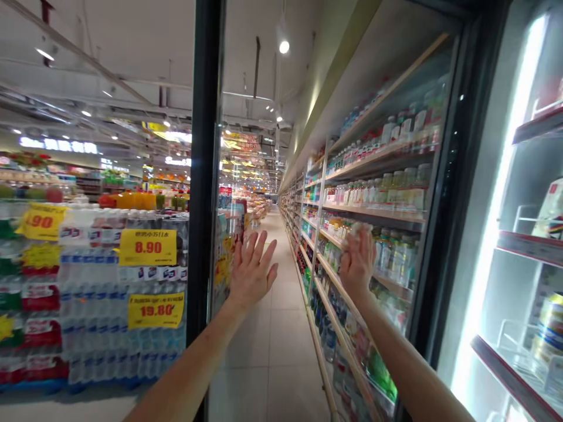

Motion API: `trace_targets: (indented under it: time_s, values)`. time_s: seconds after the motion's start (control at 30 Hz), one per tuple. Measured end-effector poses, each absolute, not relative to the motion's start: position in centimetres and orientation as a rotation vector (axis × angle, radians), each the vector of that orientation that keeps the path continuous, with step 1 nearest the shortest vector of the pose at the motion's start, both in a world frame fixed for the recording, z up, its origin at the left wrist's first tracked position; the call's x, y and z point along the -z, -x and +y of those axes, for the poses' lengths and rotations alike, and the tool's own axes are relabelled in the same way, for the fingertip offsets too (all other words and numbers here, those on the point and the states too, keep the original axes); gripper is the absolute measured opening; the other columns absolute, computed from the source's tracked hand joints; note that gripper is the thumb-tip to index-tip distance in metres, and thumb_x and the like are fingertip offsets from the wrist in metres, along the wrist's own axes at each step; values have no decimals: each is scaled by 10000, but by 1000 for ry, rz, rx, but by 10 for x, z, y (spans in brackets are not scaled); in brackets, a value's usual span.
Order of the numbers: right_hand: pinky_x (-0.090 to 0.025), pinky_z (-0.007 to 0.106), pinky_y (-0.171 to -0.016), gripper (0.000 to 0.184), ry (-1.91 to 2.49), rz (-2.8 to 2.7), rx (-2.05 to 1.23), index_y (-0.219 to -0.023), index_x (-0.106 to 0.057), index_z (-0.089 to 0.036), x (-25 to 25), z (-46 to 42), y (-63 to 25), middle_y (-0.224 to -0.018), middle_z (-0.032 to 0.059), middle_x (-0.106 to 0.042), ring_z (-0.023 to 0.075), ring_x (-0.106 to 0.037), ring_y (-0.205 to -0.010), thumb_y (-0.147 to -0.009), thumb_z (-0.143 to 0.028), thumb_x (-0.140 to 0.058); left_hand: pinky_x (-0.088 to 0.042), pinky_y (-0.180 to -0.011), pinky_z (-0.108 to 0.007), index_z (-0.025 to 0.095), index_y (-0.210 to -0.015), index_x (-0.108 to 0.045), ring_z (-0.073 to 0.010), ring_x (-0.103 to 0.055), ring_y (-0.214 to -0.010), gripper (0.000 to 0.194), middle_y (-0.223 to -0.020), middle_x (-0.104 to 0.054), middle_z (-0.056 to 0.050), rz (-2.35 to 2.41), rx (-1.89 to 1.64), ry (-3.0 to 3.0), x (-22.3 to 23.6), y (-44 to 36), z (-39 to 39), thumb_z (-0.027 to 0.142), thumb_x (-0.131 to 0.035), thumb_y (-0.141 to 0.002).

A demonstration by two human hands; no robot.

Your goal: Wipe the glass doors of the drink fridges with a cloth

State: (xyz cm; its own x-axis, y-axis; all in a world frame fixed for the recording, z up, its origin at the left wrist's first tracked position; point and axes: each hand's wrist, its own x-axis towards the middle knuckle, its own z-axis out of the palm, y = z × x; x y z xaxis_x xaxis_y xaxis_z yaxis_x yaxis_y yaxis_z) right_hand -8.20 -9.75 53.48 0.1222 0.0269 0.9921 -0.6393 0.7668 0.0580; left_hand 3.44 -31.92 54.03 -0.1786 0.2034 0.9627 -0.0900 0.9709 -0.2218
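A black-framed glass door (205, 176) of a lit cooler stands open in front of me. My left hand (251, 272) is raised at the glass with its fingers spread, holding nothing. Whether its palm touches the pane cannot be told. Farther right on the same pane, my right hand (358, 261) is pressed over a crumpled whitish cloth (363, 227). This hand is smeared by motion, and most of the cloth is hidden behind its fingers.
The lit cooler shelves (528, 243) with a few cans and packs are close on my right. Beyond the glass run shelves of bottles (396, 181) and a tiled aisle (281, 328). Stacked water packs (94, 305) with yellow price signs (148, 247) stand on the left.
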Motion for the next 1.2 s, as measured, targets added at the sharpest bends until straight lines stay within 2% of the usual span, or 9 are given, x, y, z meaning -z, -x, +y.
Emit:
trace_targets:
  time_s: [0.1,0.23,0.43,0.6,0.8,1.0,1.2]
  values:
    - [-275,504,-1041,491,-477,-1378,-575,-1319,-390,-210,-538,-98,83,-1439,108,-293,257,-246,-1335,-831,-164,-382,-125,-1085,-488,213,-1356,-320,-256,-238,-1334,558,-1403,-343,-109,-1730,-249,97,-540,-32,-320,310,-482,-831]
    - [-256,476,-1063,515,-778,-1474,-339,-1306,-403,-284,-519,-101,81,-1418,48,-349,240,-242,-1339,-809,-152,-429,-128,-1086,-483,215,-1358,-313,-249,-233,-1336,569,-1398,-352,-114,-1721,-248,105,-540,-30,-320,314,-493,-827]
    - [-276,542,-1030,500,-379,-1362,-658,-1334,-369,-202,-527,-75,94,-1442,122,-280,269,-257,-1329,-835,-168,-364,-131,-1085,-485,221,-1356,-312,-242,-208,-1345,569,-1414,-324,-107,-1715,-263,101,-540,-28,-320,310,-495,-825]
    - [-276,482,-1058,501,-801,-1496,-339,-1297,-417,-273,-510,-83,85,-1407,54,-367,240,-260,-1332,-814,-139,-419,-125,-1090,-480,240,-1373,-273,-236,-205,-1346,602,-1417,-320,-99,-1720,-229,114,-539,-26,-321,298,-503,-820]
    - [-270,546,-1035,495,-307,-1360,-715,-1343,-353,-196,-520,-52,109,-1445,125,-273,271,-243,-1335,-849,-165,-343,-111,-1094,-479,251,-1380,-255,-241,-207,-1344,614,-1426,-301,-92,-1720,-208,124,-539,-25,-323,299,-502,-820]
    - [-263,506,-1058,534,-723,-1466,-405,-1333,-368,-271,-511,-65,103,-1414,64,-353,256,-255,-1333,-814,-154,-421,-119,-1093,-473,254,-1379,-255,-234,-206,-1345,609,-1422,-310,-91,-1714,-212,118,-539,-24,-324,308,-498,-824]
    - [-269,570,-1030,495,-228,-1336,-739,-1347,-341,-177,-525,-24,126,-1429,139,-300,264,-246,-1333,-852,-177,-329,-136,-1086,-485,241,-1373,-274,-246,-218,-1341,605,-1419,-314,-101,-1706,-234,117,-539,-23,-323,299,-505,-817]
